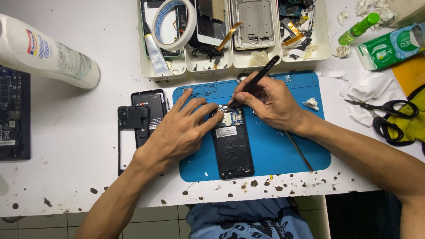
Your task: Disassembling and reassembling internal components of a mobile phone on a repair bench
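Opened smartphone [232, 144], back cover off, lying face down and lengthwise on the blue repair mat [274, 150] near the mat's middle, its circuit board exposed at the far end and a dark battery area filling the rest; my left hand [179, 132] lies flat over the mat's left part, fingers spread and extended, fingertips [218, 116] pressing the phone's upper left edge, gripping nothing; my right hand [270, 102] is curled around black tweezers [254, 82], pinched between thumb and forefingers, their tips touching the top of the circuit board; a thin metal pry tool [299, 152] lies on the mat under my right wrist, and a small white wad [311, 103] rests near the mat's right edge; left of the mat, on the white table [79, 168], lie a black phone frame [129, 132] with a rectangular opening and, just beside it, a black battery [150, 108]; beyond the mat stand white parts trays [234, 64] holding phone pieces, a roll of tape [174, 23] and a small tube [155, 51]; at far left a white bottle [46, 51] lies on its side above a dark circuit board [13, 115]; at right lie black-handled scissors [383, 113] on crumpled tissue [372, 88], with a green bottle [358, 27] and a green packet [389, 44] beyond
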